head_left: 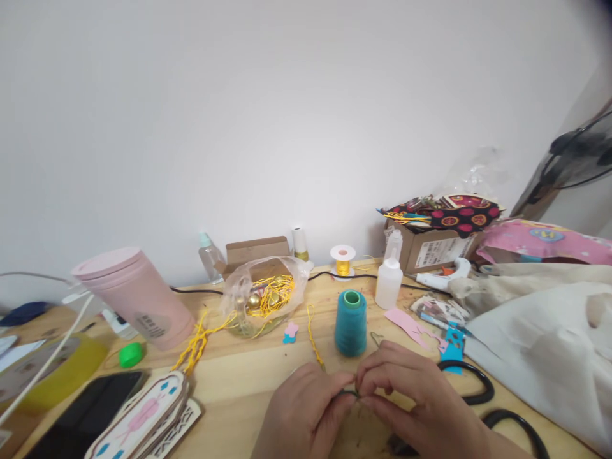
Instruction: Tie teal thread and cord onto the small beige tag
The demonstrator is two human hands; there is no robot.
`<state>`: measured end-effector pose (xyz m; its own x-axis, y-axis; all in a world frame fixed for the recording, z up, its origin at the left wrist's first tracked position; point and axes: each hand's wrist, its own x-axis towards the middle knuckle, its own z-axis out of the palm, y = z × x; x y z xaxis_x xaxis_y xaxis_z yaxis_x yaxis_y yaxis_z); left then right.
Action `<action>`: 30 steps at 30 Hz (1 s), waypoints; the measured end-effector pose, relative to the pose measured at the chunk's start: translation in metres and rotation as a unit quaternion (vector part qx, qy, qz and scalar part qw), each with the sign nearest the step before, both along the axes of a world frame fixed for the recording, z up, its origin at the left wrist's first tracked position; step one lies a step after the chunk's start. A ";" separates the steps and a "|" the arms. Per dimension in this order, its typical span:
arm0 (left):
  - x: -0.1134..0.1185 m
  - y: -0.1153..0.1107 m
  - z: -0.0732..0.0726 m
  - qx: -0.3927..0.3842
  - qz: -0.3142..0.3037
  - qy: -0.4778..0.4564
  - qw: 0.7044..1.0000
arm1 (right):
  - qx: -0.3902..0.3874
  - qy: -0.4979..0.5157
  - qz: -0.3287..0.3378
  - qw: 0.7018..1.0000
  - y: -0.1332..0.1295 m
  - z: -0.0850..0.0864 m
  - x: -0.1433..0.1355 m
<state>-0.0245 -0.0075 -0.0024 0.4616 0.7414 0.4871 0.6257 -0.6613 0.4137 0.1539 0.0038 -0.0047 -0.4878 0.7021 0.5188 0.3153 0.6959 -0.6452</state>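
Note:
Both hands meet low in the middle of the head view, fingertips close together. My left hand (pixel 310 408) pinches a thin dark green thread (pixel 352 393). My right hand (pixel 406 395) is closed on the same thread, thumb against forefinger; the rest of it is hidden by the fingers. A yellow braided cord (pixel 313 335) lies on the table and runs down to my left hand, where its lower end is covered. Just behind the hands stands a teal thread cone (pixel 350 325). Black-handled scissors (pixel 471 382) lie partly under my right forearm.
Behind are a white squeeze bottle (pixel 389 280), a yellow thread spool (pixel 343 264) and a plastic bag (pixel 268 293) of cords and gold bells. At left stand a pink tumbler (pixel 136 296), a phone (pixel 86 414) and stacked wooden tags (pixel 148 414). White cloth (pixel 549 350) covers the right.

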 end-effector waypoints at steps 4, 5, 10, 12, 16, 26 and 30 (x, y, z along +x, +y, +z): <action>0.000 0.000 0.002 0.075 -0.041 -0.033 0.996 | 0.021 0.013 -0.001 1.000 0.001 -0.002 -0.001; -0.001 0.001 0.003 0.088 -0.053 -0.039 0.994 | 0.027 0.016 -0.001 0.999 0.001 -0.002 -0.001; -0.001 0.003 0.005 0.095 -0.068 -0.040 0.992 | 0.034 0.014 -0.011 0.999 0.002 -0.001 -0.001; 0.000 0.002 0.004 0.089 -0.062 -0.035 0.994 | 0.036 0.012 -0.013 0.999 0.002 -0.001 -0.001; 0.002 0.001 0.005 0.063 -0.052 -0.045 0.996 | 0.033 0.006 -0.007 0.999 0.001 -0.002 0.000; 0.006 -0.002 0.003 -0.249 0.056 -0.120 0.959 | 0.011 -0.002 -0.008 1.000 0.002 0.000 -0.001; 0.012 -0.002 -0.006 -0.348 0.124 -0.250 0.895 | 0.016 0.015 -0.037 0.999 0.000 0.000 0.001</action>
